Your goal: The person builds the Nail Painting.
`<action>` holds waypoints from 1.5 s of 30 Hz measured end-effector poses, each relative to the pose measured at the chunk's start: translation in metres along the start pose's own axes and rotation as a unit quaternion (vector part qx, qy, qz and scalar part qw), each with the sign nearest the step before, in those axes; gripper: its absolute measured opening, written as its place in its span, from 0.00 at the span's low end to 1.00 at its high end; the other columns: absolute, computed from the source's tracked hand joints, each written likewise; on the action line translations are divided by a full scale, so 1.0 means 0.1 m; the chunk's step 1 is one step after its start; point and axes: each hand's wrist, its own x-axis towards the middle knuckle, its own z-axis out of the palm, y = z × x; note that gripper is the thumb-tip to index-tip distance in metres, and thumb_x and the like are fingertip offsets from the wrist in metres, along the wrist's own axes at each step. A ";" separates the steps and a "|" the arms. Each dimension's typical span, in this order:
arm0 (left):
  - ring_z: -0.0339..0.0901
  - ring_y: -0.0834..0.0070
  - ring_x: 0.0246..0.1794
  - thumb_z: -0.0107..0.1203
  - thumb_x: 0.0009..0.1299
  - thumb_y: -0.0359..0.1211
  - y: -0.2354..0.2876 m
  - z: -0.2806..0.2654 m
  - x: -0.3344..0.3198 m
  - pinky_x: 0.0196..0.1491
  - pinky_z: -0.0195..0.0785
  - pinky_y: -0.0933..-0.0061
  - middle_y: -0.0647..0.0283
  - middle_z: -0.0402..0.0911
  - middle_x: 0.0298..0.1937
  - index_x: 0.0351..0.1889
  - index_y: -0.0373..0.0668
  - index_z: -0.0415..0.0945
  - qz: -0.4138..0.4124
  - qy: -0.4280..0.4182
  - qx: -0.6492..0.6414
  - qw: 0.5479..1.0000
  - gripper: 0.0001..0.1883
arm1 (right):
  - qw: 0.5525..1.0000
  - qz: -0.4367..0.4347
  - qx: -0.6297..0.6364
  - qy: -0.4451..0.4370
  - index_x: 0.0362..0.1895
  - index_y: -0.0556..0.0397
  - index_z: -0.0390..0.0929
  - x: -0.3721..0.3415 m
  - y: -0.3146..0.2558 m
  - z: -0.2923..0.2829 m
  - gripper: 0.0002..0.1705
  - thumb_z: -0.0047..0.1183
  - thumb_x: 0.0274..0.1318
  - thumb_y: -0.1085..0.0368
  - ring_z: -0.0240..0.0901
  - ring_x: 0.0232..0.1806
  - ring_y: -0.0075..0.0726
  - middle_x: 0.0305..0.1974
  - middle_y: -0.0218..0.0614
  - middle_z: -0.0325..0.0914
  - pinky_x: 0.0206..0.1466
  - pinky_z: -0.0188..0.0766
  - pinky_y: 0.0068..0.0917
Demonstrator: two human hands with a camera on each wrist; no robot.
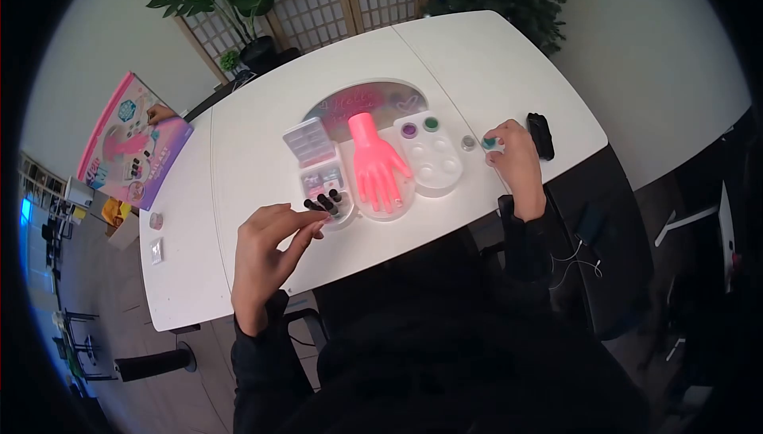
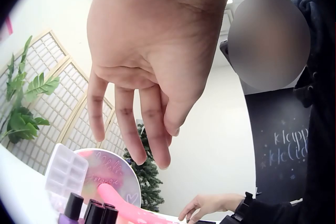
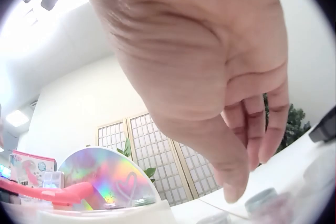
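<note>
My left hand (image 1: pixel 270 247) hangs beside several black-capped nail polish bottles (image 1: pixel 323 202) at the front of the white stand. In the left wrist view its fingers (image 2: pixel 152 119) are loosely extended, with nothing between them. A pink model hand (image 1: pixel 377 165) lies on the stand, fingers toward me. My right hand (image 1: pixel 518 165) is over the table right of the stand, its fingertips at a small teal jar (image 1: pixel 489 143). From the right wrist, the thumb (image 3: pixel 233 182) points down beside the jar (image 3: pixel 261 199); a blurred pinkish thing (image 3: pixel 275 211) overlaps the jar.
Behind the model hand rises a shiny curved backboard (image 1: pixel 334 104). A white palette (image 1: pixel 435 172) bears purple (image 1: pixel 409 129) and green (image 1: pixel 431 124) jars. A clear lidded box (image 1: pixel 310 144) stands left, a grey jar (image 1: pixel 467 142) and black case (image 1: pixel 540 136) right. A kit box (image 1: pixel 135 144) is far left.
</note>
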 end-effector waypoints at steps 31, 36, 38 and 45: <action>0.79 0.67 0.24 0.68 0.71 0.26 -0.04 -0.02 -0.09 0.37 0.71 0.65 0.65 0.82 0.21 0.42 0.41 0.91 0.013 0.051 0.050 0.997 0.05 | 0.981 -0.151 0.116 0.019 0.37 0.63 0.89 -0.01 -0.82 0.67 0.09 0.70 0.49 0.74 0.85 0.40 0.61 0.37 0.52 0.86 0.43 0.80 0.48; 0.75 0.67 0.22 0.69 0.70 0.26 -0.04 -0.01 -0.09 0.37 0.71 0.64 0.64 0.80 0.21 0.42 0.41 0.91 0.007 0.059 0.034 0.998 0.05 | 0.985 -0.092 0.146 0.005 0.33 0.61 0.89 -0.03 -0.86 0.69 0.06 0.70 0.49 0.73 0.85 0.35 0.62 0.31 0.52 0.85 0.40 0.80 0.49; 0.77 0.67 0.23 0.69 0.70 0.26 -0.07 0.02 -0.05 0.38 0.72 0.64 0.62 0.80 0.22 0.44 0.41 0.91 0.030 0.065 0.051 0.996 0.06 | 0.994 -0.066 0.083 0.026 0.37 0.60 0.93 -0.07 -0.93 0.68 0.12 0.75 0.45 0.72 0.89 0.38 0.55 0.41 0.48 0.90 0.45 0.85 0.38; 0.79 0.75 0.21 0.67 0.73 0.26 -0.05 0.08 -0.02 0.36 0.72 0.70 0.65 0.81 0.21 0.53 0.42 0.90 0.003 0.058 0.020 0.998 0.12 | 0.987 -0.102 0.107 0.069 0.37 0.50 0.94 -0.14 -0.81 0.71 0.09 0.74 0.49 0.66 0.87 0.37 0.54 0.38 0.42 0.91 0.41 0.84 0.43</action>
